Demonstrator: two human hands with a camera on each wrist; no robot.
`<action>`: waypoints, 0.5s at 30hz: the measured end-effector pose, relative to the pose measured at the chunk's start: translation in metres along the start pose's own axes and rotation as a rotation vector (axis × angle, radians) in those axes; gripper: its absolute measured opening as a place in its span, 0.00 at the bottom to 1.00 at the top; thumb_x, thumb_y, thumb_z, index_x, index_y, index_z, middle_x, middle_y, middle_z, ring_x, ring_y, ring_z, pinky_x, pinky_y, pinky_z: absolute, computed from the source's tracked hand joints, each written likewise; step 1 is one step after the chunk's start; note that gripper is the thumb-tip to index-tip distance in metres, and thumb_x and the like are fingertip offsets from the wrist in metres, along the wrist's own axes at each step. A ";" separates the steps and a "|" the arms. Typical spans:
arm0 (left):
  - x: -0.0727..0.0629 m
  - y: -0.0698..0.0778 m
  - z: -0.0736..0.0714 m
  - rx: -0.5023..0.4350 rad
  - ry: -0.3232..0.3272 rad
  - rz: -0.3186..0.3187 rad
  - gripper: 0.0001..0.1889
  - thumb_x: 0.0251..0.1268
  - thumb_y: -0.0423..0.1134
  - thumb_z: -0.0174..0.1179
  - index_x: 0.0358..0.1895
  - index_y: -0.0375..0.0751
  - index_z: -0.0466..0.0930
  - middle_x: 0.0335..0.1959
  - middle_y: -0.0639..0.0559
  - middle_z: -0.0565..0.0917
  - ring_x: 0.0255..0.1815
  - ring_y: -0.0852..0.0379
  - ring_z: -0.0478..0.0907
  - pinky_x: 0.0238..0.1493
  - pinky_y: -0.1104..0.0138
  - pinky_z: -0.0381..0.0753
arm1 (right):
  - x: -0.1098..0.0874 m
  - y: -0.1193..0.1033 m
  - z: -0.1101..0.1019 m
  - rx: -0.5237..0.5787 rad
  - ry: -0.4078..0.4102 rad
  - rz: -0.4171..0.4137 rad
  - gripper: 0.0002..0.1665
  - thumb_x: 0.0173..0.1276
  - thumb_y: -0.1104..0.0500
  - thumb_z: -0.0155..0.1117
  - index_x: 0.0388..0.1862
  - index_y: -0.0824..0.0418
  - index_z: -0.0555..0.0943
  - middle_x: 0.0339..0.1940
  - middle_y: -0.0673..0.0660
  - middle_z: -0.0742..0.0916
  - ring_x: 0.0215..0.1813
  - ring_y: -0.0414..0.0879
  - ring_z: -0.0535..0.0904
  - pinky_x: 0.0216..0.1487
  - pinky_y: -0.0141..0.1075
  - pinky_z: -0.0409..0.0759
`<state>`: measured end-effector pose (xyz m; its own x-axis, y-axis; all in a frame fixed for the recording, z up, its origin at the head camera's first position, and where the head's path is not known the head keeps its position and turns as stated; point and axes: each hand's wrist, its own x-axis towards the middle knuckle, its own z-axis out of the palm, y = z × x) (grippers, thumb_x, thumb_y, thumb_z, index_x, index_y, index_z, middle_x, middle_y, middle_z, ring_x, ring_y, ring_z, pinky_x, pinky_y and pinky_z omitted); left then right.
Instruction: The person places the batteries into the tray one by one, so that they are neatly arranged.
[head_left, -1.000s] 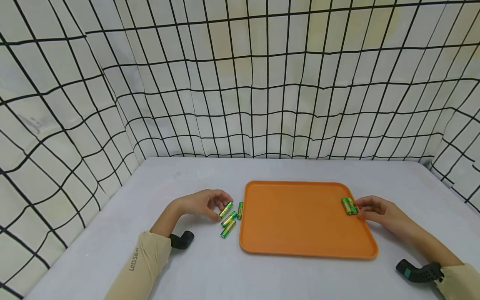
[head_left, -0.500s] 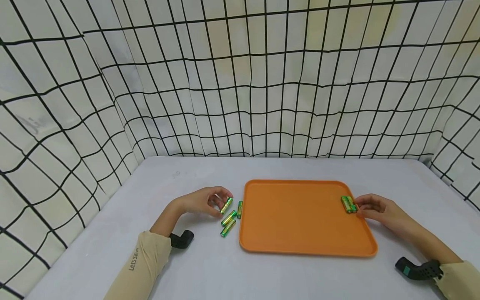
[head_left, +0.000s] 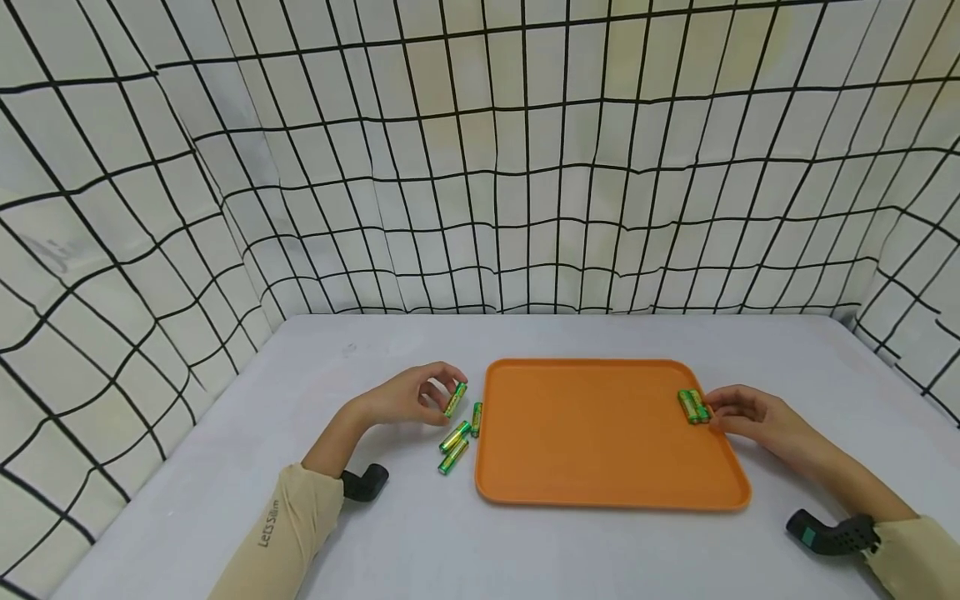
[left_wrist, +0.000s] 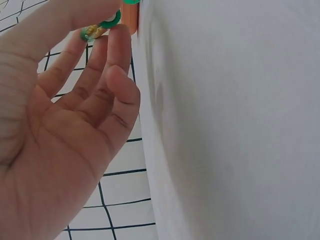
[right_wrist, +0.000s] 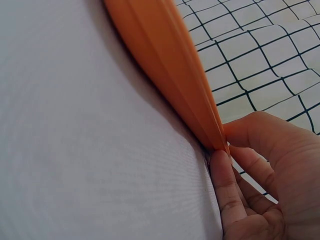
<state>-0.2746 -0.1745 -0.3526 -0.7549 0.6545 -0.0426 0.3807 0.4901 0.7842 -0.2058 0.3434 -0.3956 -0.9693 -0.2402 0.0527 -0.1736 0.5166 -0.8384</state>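
A green-and-gold battery (head_left: 455, 399) is pinched between the thumb and fingertips of my left hand (head_left: 405, 395), just above the table. In the left wrist view only part of the held battery (left_wrist: 93, 32) shows past the thumb. Beneath that hand lie three loose batteries: a pair side by side (head_left: 453, 457) and one (head_left: 476, 419) against the tray's left edge. My right hand (head_left: 757, 414) pinches the right rim of the orange tray (head_left: 592, 433), clearly seen with the tray (right_wrist: 165, 60) in the right wrist view. Inside that rim sits a small group of batteries (head_left: 687, 407).
A white-covered table (head_left: 420, 533) carries everything. White walls with black netting (head_left: 555, 167) enclose its back and sides. Each wrist bears a black camera mount, the left one (head_left: 366, 482) and the right one (head_left: 832, 533).
My left hand has lifted slightly, raising the battery away from the loose ones and tilting it more upright. The right hand stays on the tray rim. The view has shifted a little.
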 end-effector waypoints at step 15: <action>0.007 0.009 0.003 -0.011 0.013 -0.002 0.28 0.55 0.29 0.69 0.60 0.39 0.71 0.50 0.44 0.75 0.44 0.53 0.79 0.42 0.64 0.76 | 0.000 -0.002 0.000 0.011 -0.002 -0.030 0.24 0.71 0.59 0.62 0.59 0.74 0.72 0.48 0.52 0.82 0.44 0.33 0.78 0.45 0.24 0.77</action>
<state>-0.2750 -0.1637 -0.3482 -0.7622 0.6463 -0.0363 0.3736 0.4850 0.7907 -0.2052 0.3420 -0.3940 -0.9633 -0.2573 0.0761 -0.2001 0.5001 -0.8425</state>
